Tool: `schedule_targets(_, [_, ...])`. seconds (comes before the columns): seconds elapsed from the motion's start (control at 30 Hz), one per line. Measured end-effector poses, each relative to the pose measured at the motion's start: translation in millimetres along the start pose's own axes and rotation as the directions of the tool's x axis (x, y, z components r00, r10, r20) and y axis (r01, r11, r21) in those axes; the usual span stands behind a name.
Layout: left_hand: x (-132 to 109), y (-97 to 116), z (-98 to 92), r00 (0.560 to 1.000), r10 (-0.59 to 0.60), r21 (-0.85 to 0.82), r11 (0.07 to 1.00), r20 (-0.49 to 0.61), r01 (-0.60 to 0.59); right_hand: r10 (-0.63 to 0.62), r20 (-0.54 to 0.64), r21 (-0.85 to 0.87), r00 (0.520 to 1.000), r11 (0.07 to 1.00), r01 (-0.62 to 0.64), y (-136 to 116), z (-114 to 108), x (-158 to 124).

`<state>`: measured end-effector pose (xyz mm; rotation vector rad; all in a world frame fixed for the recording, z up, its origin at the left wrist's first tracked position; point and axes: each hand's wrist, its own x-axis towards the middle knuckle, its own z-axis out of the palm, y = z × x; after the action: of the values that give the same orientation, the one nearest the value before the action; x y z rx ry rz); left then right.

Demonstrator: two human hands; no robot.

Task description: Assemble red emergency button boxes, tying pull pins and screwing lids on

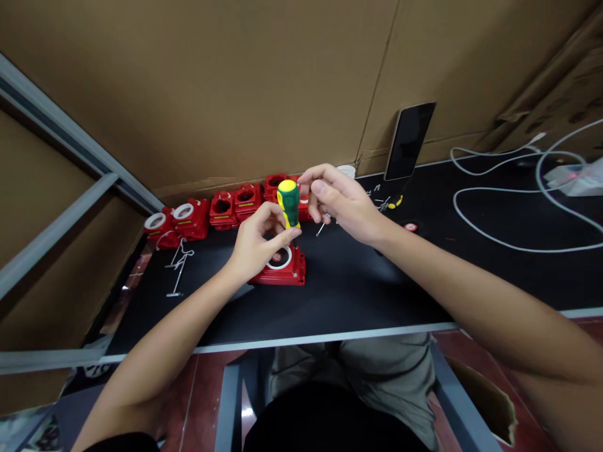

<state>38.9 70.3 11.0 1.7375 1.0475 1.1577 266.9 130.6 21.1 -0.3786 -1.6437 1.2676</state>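
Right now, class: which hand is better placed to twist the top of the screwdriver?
Probably the right hand: its fingers are curled right beside the screwdriver handle's top. The left hand grips it lower down, holding it upright over the red housing.

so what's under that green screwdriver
A red housing with a white ring lies on the black mat below the green screwdriver. The left hand grips the handle and covers the shaft and tip.
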Motion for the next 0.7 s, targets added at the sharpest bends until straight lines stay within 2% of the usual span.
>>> schedule_targets(0.1, [1.7,1.3,0.5,1.000,-0.010,0.018,1.000,0.000,0.010,-0.016,0.043,-0.002,0.999,1.000,0.016,-9.6,-6.8,12.1])
schedule_targets(0.2, [2.0,4.5,-1.0,1.000,-0.008,0.040,0.999,0.013,0.007,-0.026,0.193,-0.026,0.981,0.999,0.032,-25.8,-9.6,29.7])
schedule_targets(0.33, [0.9,8.6,-6.4,1.000,-0.009,0.080,0.997,0.026,0.007,0.022,0.442,-0.094,0.897,0.995,0.022,-48.2,-15.6,50.6])
schedule_targets(0.4, [0.6,9.3,-9.2,0.999,-0.023,0.089,0.996,0.042,0.020,0.060,0.507,-0.126,0.860,0.992,0.005,-56.6,-19.8,55.9])
schedule_targets(0.47, [0.6,8.7,-10.8,0.998,-0.032,0.084,0.996,0.050,0.028,0.072,0.514,-0.151,0.855,0.989,0.007,-62.2,-22.7,57.7])
schedule_targets(0.7, [-5.7,2.4,-6.0,0.999,-0.031,0.070,0.997,-0.008,0.031,0.073,0.396,-0.267,0.915,0.963,0.038,-72.5,-18.0,53.0])
